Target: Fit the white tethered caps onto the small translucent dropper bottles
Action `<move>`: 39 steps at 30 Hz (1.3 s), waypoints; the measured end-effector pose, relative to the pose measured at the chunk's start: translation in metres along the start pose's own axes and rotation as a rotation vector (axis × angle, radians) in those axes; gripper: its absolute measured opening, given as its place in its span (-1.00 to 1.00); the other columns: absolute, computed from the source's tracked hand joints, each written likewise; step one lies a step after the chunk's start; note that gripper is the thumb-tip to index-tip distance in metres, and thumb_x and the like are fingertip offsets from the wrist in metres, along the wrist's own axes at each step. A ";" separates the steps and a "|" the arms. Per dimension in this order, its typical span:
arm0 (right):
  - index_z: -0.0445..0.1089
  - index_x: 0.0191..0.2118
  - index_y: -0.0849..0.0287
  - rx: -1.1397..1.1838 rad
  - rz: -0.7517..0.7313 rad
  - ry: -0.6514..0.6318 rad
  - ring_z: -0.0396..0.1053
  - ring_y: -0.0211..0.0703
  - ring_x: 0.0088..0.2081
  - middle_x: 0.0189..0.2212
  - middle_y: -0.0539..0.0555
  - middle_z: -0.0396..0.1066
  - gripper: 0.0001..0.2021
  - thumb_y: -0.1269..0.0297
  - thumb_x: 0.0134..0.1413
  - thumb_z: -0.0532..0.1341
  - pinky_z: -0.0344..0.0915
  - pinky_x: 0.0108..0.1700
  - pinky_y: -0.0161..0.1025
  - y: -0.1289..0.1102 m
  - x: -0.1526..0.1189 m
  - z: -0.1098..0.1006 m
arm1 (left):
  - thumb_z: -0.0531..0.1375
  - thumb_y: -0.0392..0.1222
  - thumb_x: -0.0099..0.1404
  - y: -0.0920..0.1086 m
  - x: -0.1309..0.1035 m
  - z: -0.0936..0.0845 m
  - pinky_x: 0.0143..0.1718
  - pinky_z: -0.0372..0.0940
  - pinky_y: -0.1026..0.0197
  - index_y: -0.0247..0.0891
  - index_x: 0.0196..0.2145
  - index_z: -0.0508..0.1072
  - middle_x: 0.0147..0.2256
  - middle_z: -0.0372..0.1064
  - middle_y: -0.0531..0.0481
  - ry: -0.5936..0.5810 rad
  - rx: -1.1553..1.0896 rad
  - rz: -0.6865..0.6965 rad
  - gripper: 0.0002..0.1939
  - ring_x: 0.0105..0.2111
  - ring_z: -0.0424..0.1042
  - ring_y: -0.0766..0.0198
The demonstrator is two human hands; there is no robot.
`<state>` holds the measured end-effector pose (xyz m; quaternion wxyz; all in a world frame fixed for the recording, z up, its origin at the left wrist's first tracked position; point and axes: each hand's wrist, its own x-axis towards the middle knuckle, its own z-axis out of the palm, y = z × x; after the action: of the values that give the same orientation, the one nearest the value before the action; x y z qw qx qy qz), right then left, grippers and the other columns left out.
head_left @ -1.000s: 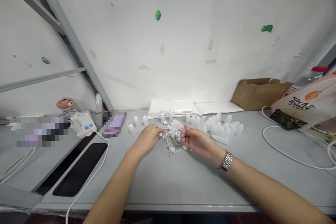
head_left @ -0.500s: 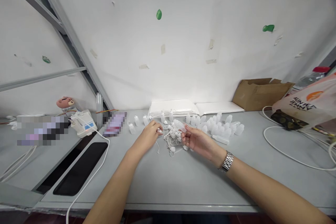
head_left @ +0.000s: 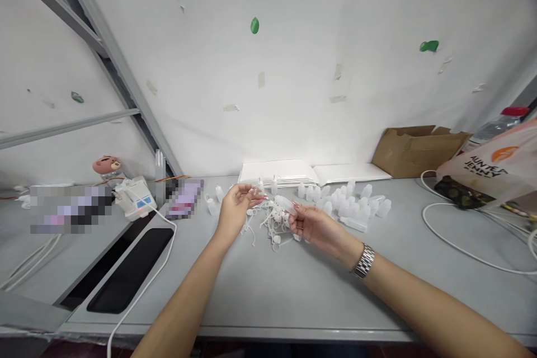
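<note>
Closed round a small translucent bottle (head_left: 285, 203), my right hand (head_left: 312, 227) holds it with its neck end pointing left. My left hand (head_left: 237, 210) is just left of the bottle, its thumb and fingers pinched together; whatever lies between them is too small to make out. Under and between the hands lies a tangle of white caps with looped straps (head_left: 274, 226). To the right is a heap of translucent bottles (head_left: 351, 201), some upright and some lying down. A few capped bottles (head_left: 211, 205) stand to the left, partly hidden by my left hand.
White flat sheets (head_left: 277, 170) lie against the wall. A cardboard box (head_left: 413, 154), a plastic bag (head_left: 490, 168) and looped white cable are at the right. On the left are a phone (head_left: 184, 198), a white device (head_left: 134, 198) and a black pad (head_left: 131, 270).
My left hand has moved slightly up and right, with its fingers now close to the bottle's neck. The bottle in my right hand has barely moved.
</note>
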<state>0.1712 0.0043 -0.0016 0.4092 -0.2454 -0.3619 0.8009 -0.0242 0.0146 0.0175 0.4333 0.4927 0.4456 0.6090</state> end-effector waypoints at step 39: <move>0.32 -0.59 0.23 -0.347 -0.101 0.154 0.22 -0.33 -0.65 -0.65 0.04 0.37 -0.57 -0.11 -0.08 0.16 0.13 -0.53 -0.31 -0.004 -0.007 0.018 | 0.31 -0.19 -0.02 -0.007 -0.023 0.026 -0.04 0.18 0.08 -0.28 -0.39 0.48 -0.29 0.50 -0.08 -0.144 -0.238 -0.095 -0.80 -0.17 0.42 0.15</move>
<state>0.1643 -0.0070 0.0137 0.4268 -0.3545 -0.4740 0.6838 0.0048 -0.0031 0.0089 0.5478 0.4586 0.3611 0.5994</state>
